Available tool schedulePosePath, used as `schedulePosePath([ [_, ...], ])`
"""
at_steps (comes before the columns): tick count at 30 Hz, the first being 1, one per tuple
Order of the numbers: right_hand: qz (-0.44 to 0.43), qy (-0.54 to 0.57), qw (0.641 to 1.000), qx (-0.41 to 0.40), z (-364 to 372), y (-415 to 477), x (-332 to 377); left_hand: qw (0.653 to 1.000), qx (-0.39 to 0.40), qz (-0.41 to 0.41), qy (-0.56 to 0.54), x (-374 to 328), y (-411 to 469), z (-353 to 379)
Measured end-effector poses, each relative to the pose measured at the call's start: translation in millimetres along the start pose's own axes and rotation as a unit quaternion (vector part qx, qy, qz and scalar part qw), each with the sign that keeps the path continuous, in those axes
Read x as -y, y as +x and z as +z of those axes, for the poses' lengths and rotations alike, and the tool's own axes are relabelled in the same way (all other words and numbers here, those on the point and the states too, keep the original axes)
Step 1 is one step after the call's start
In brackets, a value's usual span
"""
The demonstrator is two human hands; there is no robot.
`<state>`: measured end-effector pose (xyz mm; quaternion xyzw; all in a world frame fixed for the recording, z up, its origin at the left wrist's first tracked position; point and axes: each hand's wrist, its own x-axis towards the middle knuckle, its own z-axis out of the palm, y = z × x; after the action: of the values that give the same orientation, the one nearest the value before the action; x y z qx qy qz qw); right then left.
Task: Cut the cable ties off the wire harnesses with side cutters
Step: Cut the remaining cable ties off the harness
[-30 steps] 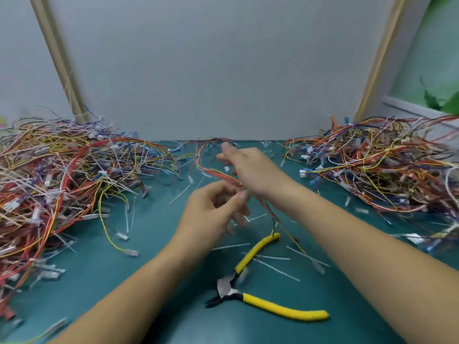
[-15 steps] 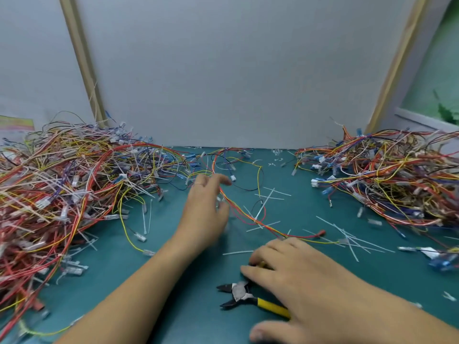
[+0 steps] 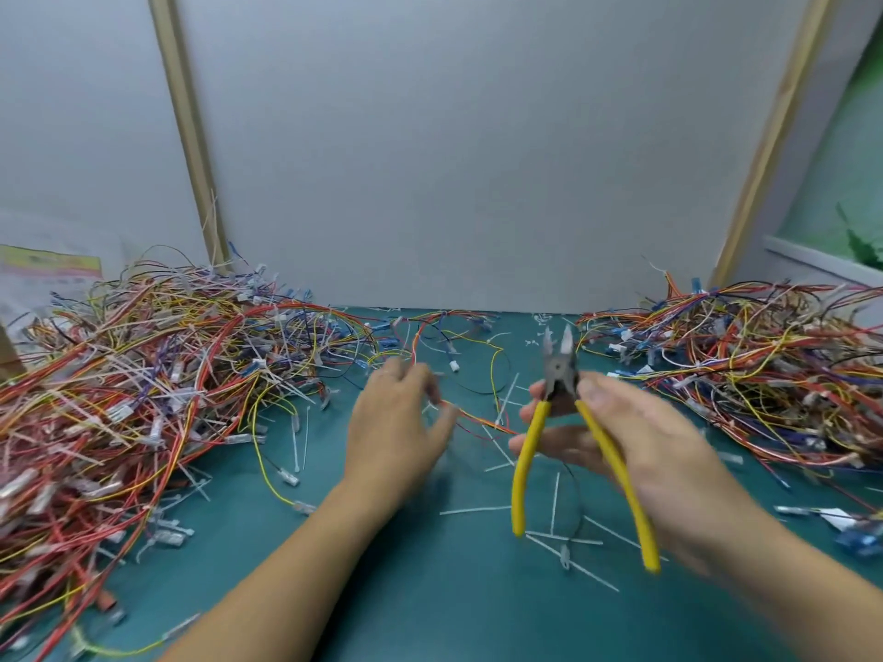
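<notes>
My right hand holds the yellow-handled side cutters upright above the table, jaws open and pointing away, thumb and fingers pinching near the pivot. My left hand hovers palm down over a red, orange and yellow wire harness lying on the teal mat, fingers relaxed; it is blurred and whether it touches the wires I cannot tell. The harness runs from under the left hand toward the right hand.
A large tangle of harnesses fills the left of the teal mat, and another pile lies at the right. Cut white cable ties are scattered in the middle. A grey wall panel stands behind.
My right hand picked the side cutters up off the mat and raised them upright. My left hand let the harness down and stays over it.
</notes>
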<state>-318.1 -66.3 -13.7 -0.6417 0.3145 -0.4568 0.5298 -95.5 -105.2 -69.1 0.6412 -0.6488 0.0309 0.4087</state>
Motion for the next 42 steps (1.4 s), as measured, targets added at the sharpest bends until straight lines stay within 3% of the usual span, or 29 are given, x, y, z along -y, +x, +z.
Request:
schedulePosePath([
  [1, 0.030, 0.056, 0.998, -0.018, -3.0, 7.3, 5.6, 0.997, -0.010, -0.079, -0.017, -1.2, -2.4, -0.5],
  [3, 0.071, 0.130, 0.989, -0.025, -9.9, 19.4, 17.6, 0.982, 0.061, -0.176, 0.016, -3.4, -6.9, 3.2],
  [6, 0.107, 0.155, 0.981, -0.034, -19.5, 30.4, 20.5, 0.967, 0.154, -0.188, 0.077, -13.9, -8.2, 9.5],
  [13, 0.160, 0.077, 0.982, -0.059, -23.1, 25.2, -10.6, 0.966, 0.168, -0.178, 0.082, -16.3, 0.4, 17.5],
  [16, 0.147, 0.019, 0.988, -0.035, -21.2, 19.1, -11.7, 0.966, 0.159, -0.203, 0.028, -7.6, 3.0, 12.1],
  [18, 0.118, -0.017, 0.992, -0.034, -19.8, 15.7, -12.2, 0.956, 0.151, -0.236, -0.092, -2.5, 6.0, 6.7],
  [19, 0.105, -0.033, 0.993, -0.033, -18.9, 14.2, -13.0, 0.934, 0.152, -0.262, -0.190, -1.5, 7.6, 3.4],
  [21, 0.085, -0.066, 0.994, -0.021, -17.1, 11.8, -14.9, 0.851, 0.158, -0.319, -0.386, -4.8, 9.6, -4.4],
  [23, 0.071, -0.112, 0.991, -0.001, -15.4, 9.0, -14.9, 0.777, 0.162, -0.346, -0.500, -10.9, 10.3, -11.3],
  [26, 0.036, -0.210, 0.977, 0.024, -13.8, 3.7, -14.2, 0.737, 0.162, -0.343, -0.559, -18.0, 8.5, -17.0],
  [28, 0.007, -0.257, 0.966, 0.032, -12.4, 1.0, -12.2, 0.752, 0.151, -0.322, -0.556, -21.9, 6.8, -19.2],
  [32, -0.040, -0.382, 0.923, 0.007, -13.8, -1.5, -7.2, 0.814, 0.112, -0.256, -0.510, -29.9, 4.1, -24.4],
  [37, 0.008, -0.499, 0.866, 0.009, -8.8, -3.3, -9.5, 0.822, 0.071, -0.200, -0.529, -39.6, 0.6, -29.8],
  [42, 0.011, -0.535, 0.845, 0.002, -3.5, -4.8, -10.8, 0.824, 0.051, -0.176, -0.536, -41.6, -0.8, -31.2],
])
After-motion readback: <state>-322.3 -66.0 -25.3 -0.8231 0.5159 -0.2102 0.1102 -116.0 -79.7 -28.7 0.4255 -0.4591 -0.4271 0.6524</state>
